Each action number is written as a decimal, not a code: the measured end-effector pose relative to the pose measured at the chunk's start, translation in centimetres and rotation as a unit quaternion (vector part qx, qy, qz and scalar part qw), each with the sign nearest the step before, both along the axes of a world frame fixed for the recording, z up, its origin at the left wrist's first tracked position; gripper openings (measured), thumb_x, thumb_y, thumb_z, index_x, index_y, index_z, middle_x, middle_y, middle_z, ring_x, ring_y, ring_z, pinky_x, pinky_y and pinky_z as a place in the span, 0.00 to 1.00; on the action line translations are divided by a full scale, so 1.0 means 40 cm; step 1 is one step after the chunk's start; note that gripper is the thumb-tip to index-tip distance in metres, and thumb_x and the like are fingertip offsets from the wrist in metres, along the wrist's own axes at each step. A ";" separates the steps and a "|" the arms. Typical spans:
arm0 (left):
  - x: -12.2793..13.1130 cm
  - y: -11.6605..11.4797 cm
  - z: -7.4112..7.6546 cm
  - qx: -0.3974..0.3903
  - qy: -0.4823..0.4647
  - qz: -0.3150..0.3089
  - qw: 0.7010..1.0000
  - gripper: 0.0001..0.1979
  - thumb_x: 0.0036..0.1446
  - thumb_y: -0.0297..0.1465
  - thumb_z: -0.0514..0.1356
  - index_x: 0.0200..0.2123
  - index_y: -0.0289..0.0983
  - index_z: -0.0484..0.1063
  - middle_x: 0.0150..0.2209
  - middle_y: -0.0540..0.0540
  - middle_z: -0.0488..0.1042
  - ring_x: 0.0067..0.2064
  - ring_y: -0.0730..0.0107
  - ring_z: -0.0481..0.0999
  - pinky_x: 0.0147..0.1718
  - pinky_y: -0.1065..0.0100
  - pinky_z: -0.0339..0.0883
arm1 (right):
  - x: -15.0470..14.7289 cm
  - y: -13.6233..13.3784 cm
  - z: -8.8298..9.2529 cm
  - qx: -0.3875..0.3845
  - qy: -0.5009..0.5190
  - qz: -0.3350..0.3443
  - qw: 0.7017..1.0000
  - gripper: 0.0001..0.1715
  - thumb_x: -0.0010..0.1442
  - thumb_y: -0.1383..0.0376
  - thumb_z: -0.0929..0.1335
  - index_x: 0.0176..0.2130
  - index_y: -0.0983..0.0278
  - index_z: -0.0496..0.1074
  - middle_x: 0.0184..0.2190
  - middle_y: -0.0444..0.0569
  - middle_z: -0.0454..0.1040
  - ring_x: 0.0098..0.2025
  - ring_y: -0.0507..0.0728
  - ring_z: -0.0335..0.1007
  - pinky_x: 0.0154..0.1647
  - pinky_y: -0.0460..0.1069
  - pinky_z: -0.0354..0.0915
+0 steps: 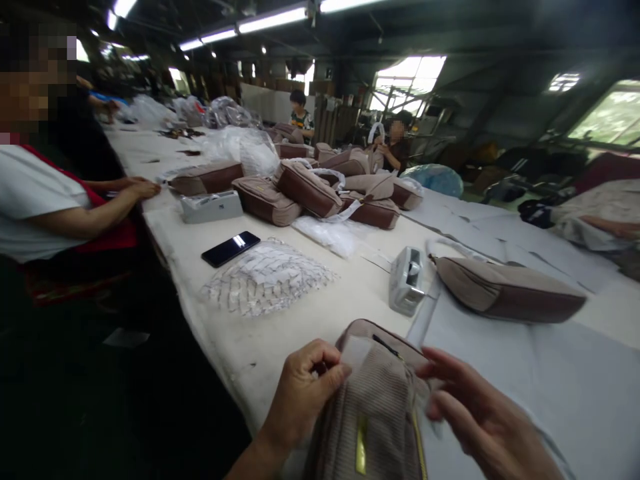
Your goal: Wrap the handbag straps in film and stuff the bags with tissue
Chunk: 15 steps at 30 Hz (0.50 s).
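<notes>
A taupe ribbed handbag (pixel 376 413) with a brass-coloured plate and a gold zipper stands at the front edge of the table before me. At its upper left, my left hand (pixel 311 385) pinches a thin whitish see-through sheet (pixel 358 351) between thumb and forefinger, against the fabric. My right hand (pixel 483 417) hovers by the bag's right side, its fingers spread and slightly blurred. Whether those fingertips touch the bag, I cannot tell. Past the bag is a grey tape dispenser (pixel 407 283). Another taupe handbag with a brown base (pixel 505 290) lies to the right.
Small white tags (pixel 270 277) are fanned out beside a black phone (pixel 231 249). Behind them sit a grey box-shaped dispenser (pixel 213 207), piled handbags (pixel 307 190) and clear plastic (pixel 240 148). A co-worker (pixel 60 207) is at the left edge; other people work farther back.
</notes>
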State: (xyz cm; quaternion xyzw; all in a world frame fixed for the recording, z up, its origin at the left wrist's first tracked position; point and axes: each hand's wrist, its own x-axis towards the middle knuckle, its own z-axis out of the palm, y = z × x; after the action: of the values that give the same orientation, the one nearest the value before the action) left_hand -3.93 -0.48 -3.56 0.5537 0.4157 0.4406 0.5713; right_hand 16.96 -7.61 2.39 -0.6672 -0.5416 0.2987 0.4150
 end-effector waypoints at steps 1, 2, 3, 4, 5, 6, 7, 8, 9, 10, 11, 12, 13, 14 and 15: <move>0.003 -0.015 0.015 0.043 0.032 -0.031 0.998 0.09 0.53 0.33 0.61 0.24 0.35 0.71 0.25 0.50 0.69 0.29 0.74 0.68 0.30 0.73 0.61 | -0.027 0.011 -0.004 -0.008 0.061 0.029 0.998 0.24 0.55 0.52 0.69 0.49 0.60 0.69 0.37 0.49 0.75 0.26 0.52 0.70 0.20 0.44 0.65; 0.003 -0.028 0.025 0.077 0.057 -0.056 0.994 0.06 0.53 0.31 0.61 0.25 0.35 0.71 0.27 0.50 0.70 0.31 0.73 0.69 0.31 0.73 0.62 | -0.056 0.020 -0.011 -0.015 0.108 0.069 0.992 0.20 0.55 0.53 0.70 0.44 0.62 0.71 0.32 0.48 0.75 0.26 0.52 0.70 0.23 0.44 0.66; 0.003 -0.039 0.031 0.095 0.074 -0.076 0.990 0.03 0.52 0.29 0.62 0.27 0.36 0.72 0.28 0.50 0.71 0.32 0.72 0.70 0.32 0.74 0.63 | -0.084 0.024 -0.021 -0.020 0.145 0.075 0.986 0.16 0.56 0.53 0.69 0.35 0.64 0.72 0.25 0.46 0.73 0.23 0.50 0.67 0.22 0.43 0.64; 0.002 -0.049 0.033 0.096 0.080 -0.092 0.988 0.01 0.51 0.28 0.62 0.29 0.37 0.72 0.29 0.50 0.72 0.32 0.72 0.71 0.33 0.74 0.63 | -0.110 0.024 -0.033 -0.031 0.183 0.077 0.980 0.17 0.57 0.53 0.69 0.32 0.65 0.71 0.22 0.45 0.71 0.21 0.49 0.65 0.21 0.43 0.62; 0.000 -0.056 0.032 0.082 0.079 -0.105 0.988 0.02 0.51 0.28 0.63 0.30 0.37 0.72 0.28 0.51 0.72 0.32 0.72 0.71 0.33 0.74 0.64 | -0.133 0.017 -0.046 -0.044 0.224 0.058 0.972 0.18 0.57 0.52 0.69 0.29 0.65 0.70 0.19 0.44 0.69 0.20 0.49 0.64 0.20 0.42 0.61; -0.001 -0.061 0.029 0.058 0.075 -0.117 0.989 0.03 0.51 0.30 0.63 0.30 0.37 0.72 0.27 0.51 0.73 0.31 0.72 0.71 0.31 0.75 0.64 | -0.152 0.006 -0.058 -0.057 0.264 0.034 0.962 0.20 0.56 0.51 0.69 0.29 0.65 0.69 0.17 0.43 0.68 0.18 0.48 0.63 0.19 0.42 0.60; -0.001 -0.065 0.025 0.028 0.069 -0.129 0.989 0.04 0.51 0.32 0.63 0.30 0.38 0.73 0.25 0.52 0.73 0.29 0.73 0.71 0.30 0.75 0.64 | -0.165 -0.007 -0.069 -0.066 0.301 0.011 0.951 0.20 0.56 0.50 0.69 0.29 0.65 0.69 0.17 0.43 0.68 0.18 0.48 0.63 0.18 0.42 0.59; 0.000 -0.067 0.023 0.000 0.060 -0.143 0.988 0.06 0.52 0.34 0.63 0.30 0.38 0.73 0.24 0.52 0.74 0.28 0.73 0.71 0.28 0.76 0.64 | -0.173 -0.022 -0.077 -0.067 0.327 -0.011 0.943 0.21 0.55 0.50 0.69 0.30 0.66 0.69 0.16 0.43 0.69 0.17 0.48 0.63 0.18 0.42 0.60; 0.002 -0.066 0.022 -0.021 0.050 -0.153 0.987 0.08 0.53 0.37 0.62 0.30 0.37 0.73 0.23 0.52 0.74 0.27 0.73 0.72 0.28 0.76 0.64 | -0.174 -0.036 -0.083 -0.062 0.340 -0.024 0.938 0.21 0.54 0.49 0.70 0.30 0.66 0.70 0.16 0.43 0.69 0.17 0.48 0.63 0.18 0.42 0.60; 0.006 -0.062 0.023 -0.032 0.043 -0.160 0.986 0.09 0.53 0.38 0.62 0.30 0.37 0.73 0.23 0.51 0.74 0.27 0.73 0.72 0.28 0.75 0.64 | -0.168 -0.047 -0.086 -0.053 0.341 -0.032 0.938 0.21 0.54 0.50 0.70 0.30 0.66 0.70 0.16 0.43 0.69 0.17 0.49 0.64 0.19 0.42 0.60; 0.013 -0.056 0.027 -0.032 0.042 -0.162 0.985 0.10 0.53 0.39 0.62 0.30 0.37 0.73 0.24 0.51 0.74 0.28 0.72 0.72 0.28 0.75 0.64 | -0.155 -0.053 -0.088 -0.042 0.336 -0.035 0.940 0.20 0.55 0.50 0.70 0.31 0.66 0.70 0.16 0.43 0.70 0.18 0.49 0.64 0.20 0.42 0.61; 0.022 -0.046 0.032 -0.021 0.050 -0.158 0.986 0.10 0.53 0.39 0.62 0.30 0.37 0.74 0.25 0.51 0.74 0.28 0.72 0.72 0.29 0.75 0.64 | -0.134 -0.053 -0.090 -0.030 0.326 -0.033 0.944 0.19 0.56 0.51 0.69 0.32 0.65 0.71 0.17 0.44 0.71 0.18 0.49 0.65 0.20 0.43 0.62; 0.034 -0.034 0.038 0.000 0.063 -0.146 0.987 0.10 0.54 0.38 0.62 0.29 0.37 0.73 0.25 0.51 0.74 0.29 0.72 0.72 0.29 0.75 0.64 | -0.107 -0.047 -0.092 -0.013 0.311 -0.036 0.950 0.19 0.57 0.51 0.69 0.34 0.65 0.71 0.19 0.44 0.72 0.20 0.50 0.67 0.21 0.44 0.63; 0.048 -0.020 0.042 0.029 0.079 -0.127 0.988 0.10 0.55 0.37 0.61 0.28 0.37 0.73 0.26 0.51 0.73 0.30 0.72 0.72 0.31 0.75 0.64 | -0.075 -0.035 -0.096 0.006 0.286 -0.048 0.957 0.19 0.57 0.51 0.68 0.38 0.64 0.71 0.22 0.45 0.74 0.22 0.51 0.68 0.23 0.44 0.65; 0.063 -0.005 0.045 0.061 0.095 -0.104 0.988 0.09 0.56 0.37 0.60 0.29 0.37 0.73 0.28 0.50 0.73 0.33 0.71 0.72 0.33 0.74 0.64 | -0.041 -0.018 -0.102 0.024 0.247 -0.065 0.967 0.20 0.58 0.51 0.67 0.41 0.63 0.71 0.26 0.46 0.75 0.25 0.53 0.70 0.26 0.46 0.66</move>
State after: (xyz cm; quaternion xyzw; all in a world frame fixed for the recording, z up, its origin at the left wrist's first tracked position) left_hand -1.42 -0.70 -1.76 0.6673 0.3809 0.3484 0.5369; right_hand 15.34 -8.31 -1.68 -0.5968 -0.3846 0.4134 0.5701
